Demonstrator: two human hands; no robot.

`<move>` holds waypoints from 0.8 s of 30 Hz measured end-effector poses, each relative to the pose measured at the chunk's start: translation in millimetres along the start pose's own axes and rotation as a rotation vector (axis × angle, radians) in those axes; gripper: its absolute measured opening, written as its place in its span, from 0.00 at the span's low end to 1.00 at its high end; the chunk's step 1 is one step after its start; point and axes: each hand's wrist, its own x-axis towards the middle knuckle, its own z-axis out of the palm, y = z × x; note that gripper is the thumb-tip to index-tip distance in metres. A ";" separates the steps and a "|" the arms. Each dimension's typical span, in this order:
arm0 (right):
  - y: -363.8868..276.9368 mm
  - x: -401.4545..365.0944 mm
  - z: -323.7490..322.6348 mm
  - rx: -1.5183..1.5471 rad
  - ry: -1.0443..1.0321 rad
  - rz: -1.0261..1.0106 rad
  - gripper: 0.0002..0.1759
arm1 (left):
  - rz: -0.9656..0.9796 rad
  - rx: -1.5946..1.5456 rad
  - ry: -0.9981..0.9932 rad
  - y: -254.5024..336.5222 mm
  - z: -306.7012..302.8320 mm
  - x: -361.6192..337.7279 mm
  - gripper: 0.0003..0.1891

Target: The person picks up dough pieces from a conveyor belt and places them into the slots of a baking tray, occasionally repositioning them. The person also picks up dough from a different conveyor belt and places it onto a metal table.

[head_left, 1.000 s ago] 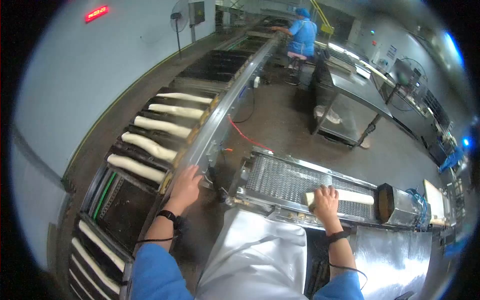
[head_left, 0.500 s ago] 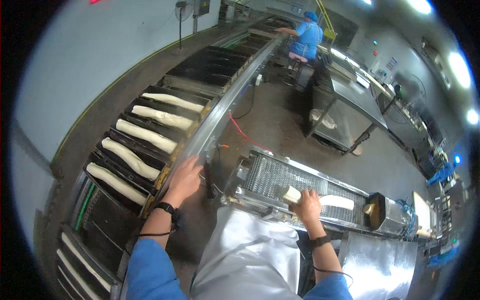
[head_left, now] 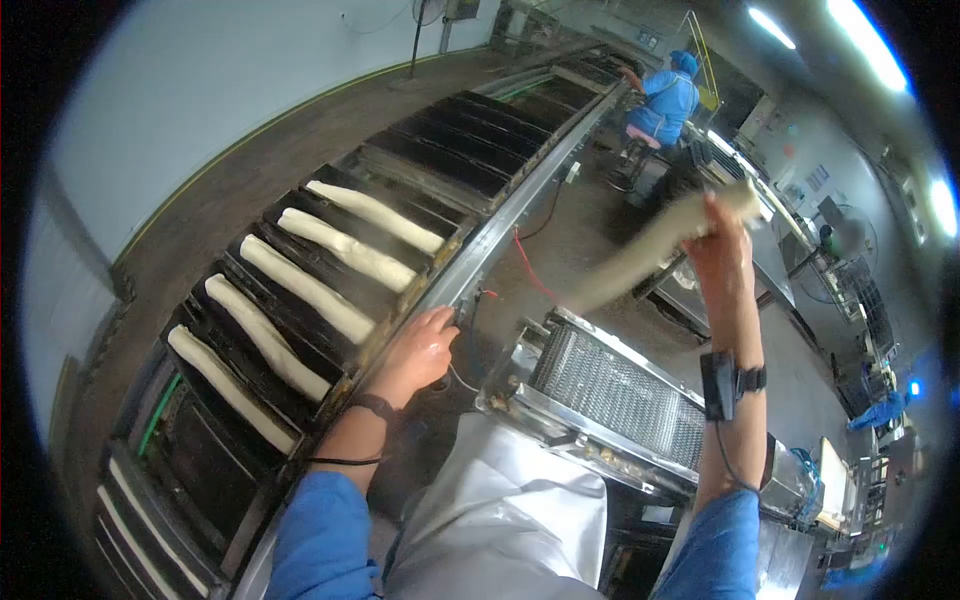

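One dough strip [head_left: 640,250] is slanting past the belt's [head_left: 625,385] far edge, the right hand's [head_left: 722,258] fingers pinching it. The left hand [head_left: 415,352] is resting by the rail's [head_left: 500,222] edge, fingers loosely bent.

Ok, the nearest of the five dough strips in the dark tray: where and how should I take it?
I'd bring the grip down from above and close it across the width at mid-length of the strip. It lies lengthwise in a slot of the dark tray, top exposed. It is long and looks soft, so the ends may sag.
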 end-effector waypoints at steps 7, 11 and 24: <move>8.0 -0.8 69.2 0.309 -0.328 0.021 0.53 | 0.017 0.012 -0.006 -2.9 2.0 -0.8 0.14; 56.8 -39.6 22.0 -0.214 -0.289 0.206 0.52 | 0.001 0.022 0.002 0.9 0.8 -0.2 0.13; 176.9 -215.8 -326.6 -1.794 -0.060 0.464 0.33 | 0.006 0.038 -0.011 1.7 0.4 3.5 0.14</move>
